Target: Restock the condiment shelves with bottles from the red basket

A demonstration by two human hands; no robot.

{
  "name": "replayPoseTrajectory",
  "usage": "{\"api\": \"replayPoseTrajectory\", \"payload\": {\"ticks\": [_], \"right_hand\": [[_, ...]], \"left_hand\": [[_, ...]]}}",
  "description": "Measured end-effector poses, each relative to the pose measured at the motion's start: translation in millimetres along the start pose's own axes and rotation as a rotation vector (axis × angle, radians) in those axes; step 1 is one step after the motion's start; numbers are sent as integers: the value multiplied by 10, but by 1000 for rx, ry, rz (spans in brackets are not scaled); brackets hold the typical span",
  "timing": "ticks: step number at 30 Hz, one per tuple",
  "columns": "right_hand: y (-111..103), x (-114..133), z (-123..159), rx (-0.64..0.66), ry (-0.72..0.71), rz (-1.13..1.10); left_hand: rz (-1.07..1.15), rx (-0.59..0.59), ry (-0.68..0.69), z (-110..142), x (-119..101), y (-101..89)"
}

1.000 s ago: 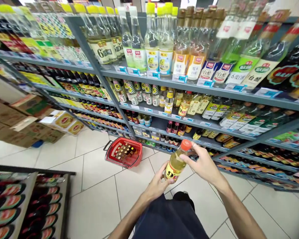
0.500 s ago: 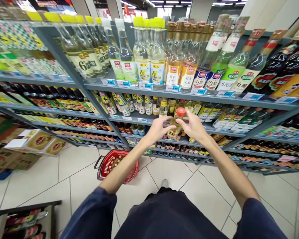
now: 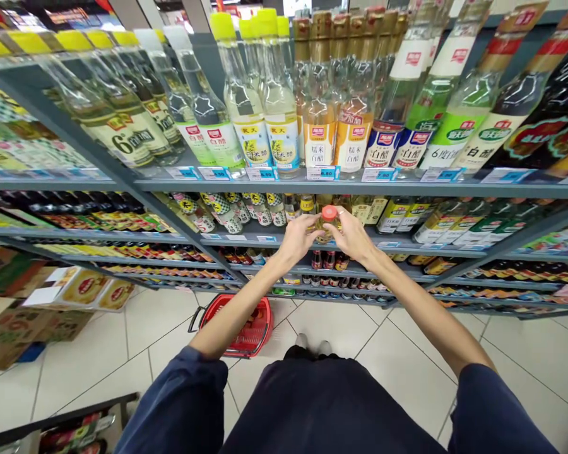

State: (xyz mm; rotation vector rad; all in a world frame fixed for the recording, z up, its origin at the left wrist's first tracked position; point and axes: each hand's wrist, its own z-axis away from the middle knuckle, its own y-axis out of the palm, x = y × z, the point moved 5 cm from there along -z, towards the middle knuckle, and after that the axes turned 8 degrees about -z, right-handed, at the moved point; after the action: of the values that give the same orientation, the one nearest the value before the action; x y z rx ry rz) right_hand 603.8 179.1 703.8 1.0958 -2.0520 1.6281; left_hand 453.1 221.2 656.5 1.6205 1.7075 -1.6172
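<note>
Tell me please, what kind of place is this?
Most likely a supermarket aisle: shelves packed with rows of bottles, price tags along the shelf edges, and a red shopping basket on the tiled floor.

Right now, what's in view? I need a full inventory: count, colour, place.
Red-capped bottle: one, pale yellow contents, between both hands
Shelving: one run, grey, ahead
Top-shelf bottles: many, mostly clear, some green or dark, across the top
Lower-shelf bottles: many, mixed colours, below
Price tags: many, white and blue, shelf edges
Basket: one, red, floor, partly behind left forearm
Cartons: several, brown or white, far left
Display rack: one, dark-edged, lower left, holding bottles
Floor: one, pale tiles
Shoes: two, light grey, below
Sleeves: two, navy
Left hand, right hand: one each, bare, at the bottle
</note>
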Motion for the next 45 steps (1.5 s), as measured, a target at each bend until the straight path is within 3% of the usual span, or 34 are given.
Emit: {"api": "replayPoseTrajectory", "payload": {"ticks": [7,15,23,29,32,36,39,42,45], "right_hand": [[65,-88,-92,-10,21,2],[103,-231,-84,-46,90,-13],[249,-465,-203,-39,104,7],[264,-604,-303,-160,223,55],[268,-666,-346,-193,332,204],[169,-672,-312,-243,315,275],[-62,-709,-175,-428,313,205],[-245,-835,-79,-575,425,244],[-242,-967,-139,-551,500,258]], "left_hand": [[137,-31,-11,-52,179,82],[72,-25,-50,-97,300,208],[-80,-40,-81,-139,375,352],[-297,6,-142,-278,328,454],[-421,81,-215,-400,293,504],[-480,111,-274,-522,305,589],[-483,115,-292,-547,345,650],[-455,104,-303,-541,352,675],[-425,100,-339,-543,344,678]]}}
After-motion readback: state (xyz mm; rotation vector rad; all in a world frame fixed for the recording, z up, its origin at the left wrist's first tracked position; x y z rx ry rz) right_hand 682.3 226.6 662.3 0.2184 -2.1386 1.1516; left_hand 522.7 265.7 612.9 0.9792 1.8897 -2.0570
